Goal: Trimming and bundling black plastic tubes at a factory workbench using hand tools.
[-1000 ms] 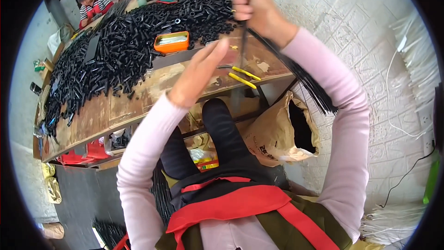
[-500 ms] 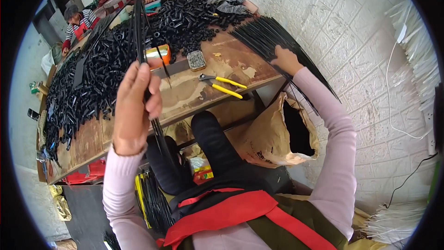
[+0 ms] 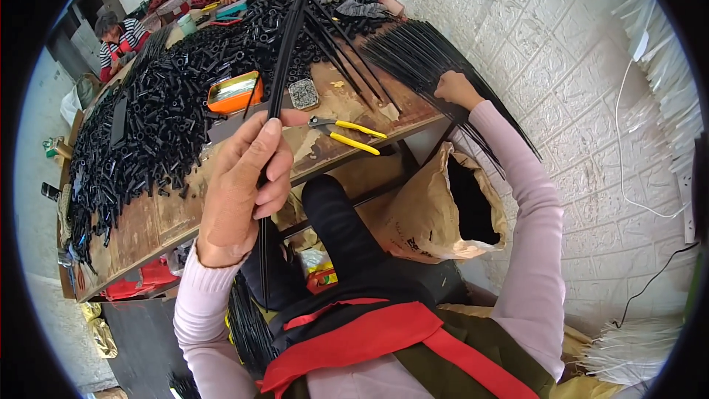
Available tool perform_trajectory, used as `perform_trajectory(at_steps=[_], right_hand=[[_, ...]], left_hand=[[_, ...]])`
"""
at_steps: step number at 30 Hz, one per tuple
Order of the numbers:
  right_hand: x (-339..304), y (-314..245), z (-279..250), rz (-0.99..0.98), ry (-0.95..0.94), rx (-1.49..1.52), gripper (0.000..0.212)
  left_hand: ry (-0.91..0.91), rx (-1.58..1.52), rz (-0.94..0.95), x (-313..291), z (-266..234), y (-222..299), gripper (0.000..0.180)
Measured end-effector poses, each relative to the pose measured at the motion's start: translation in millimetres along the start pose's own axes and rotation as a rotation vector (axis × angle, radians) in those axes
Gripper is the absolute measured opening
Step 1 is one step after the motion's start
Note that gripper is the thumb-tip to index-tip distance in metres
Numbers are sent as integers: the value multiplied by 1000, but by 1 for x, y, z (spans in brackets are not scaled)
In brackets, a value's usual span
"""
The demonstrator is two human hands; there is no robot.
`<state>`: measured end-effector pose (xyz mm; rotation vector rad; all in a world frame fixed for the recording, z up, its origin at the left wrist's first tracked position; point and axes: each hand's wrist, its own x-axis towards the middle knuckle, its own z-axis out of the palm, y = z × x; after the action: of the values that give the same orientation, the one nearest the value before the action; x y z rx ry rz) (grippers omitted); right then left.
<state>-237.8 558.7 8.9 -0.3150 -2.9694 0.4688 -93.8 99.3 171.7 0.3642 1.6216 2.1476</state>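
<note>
Thin bundle of black rods (image 3: 286, 59): long, straight, slim, upright with slight tilt, top leaning right, gripped near middle in left hand (image 3: 244, 181). Few looser rods (image 3: 341, 48) splay down-right beside upper part. Second pile of black rods (image 3: 417, 48): roughly parallel, flat on right end of table (image 3: 369, 129), near ends overhanging edge. Right hand (image 3: 459, 91) on it, grip unclear.

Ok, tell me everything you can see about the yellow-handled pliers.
The pliers have two yellow, plastic-looking handles, spread apart, and a dark, metallic-looking head pointing left. They lie on the worn wooden table near its front edge, unheld. The left hand shows beside the head; touch is unclear.
</note>
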Motion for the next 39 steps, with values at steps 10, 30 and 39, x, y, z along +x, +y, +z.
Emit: perform_trajectory(at_steps=[10,30,39], right_hand=[[12,-29,-84,-134,314,-135,18],[-113,-420,-45,-461,-555,1335,25],[-134,-453,-29,-476,-748,1220,26]], left_hand=[[86,-26,65,-22,-25,-6,41],[191,-135,189,-67,-102,-29,29],[202,-250,212,-74,-120,-40,17]])
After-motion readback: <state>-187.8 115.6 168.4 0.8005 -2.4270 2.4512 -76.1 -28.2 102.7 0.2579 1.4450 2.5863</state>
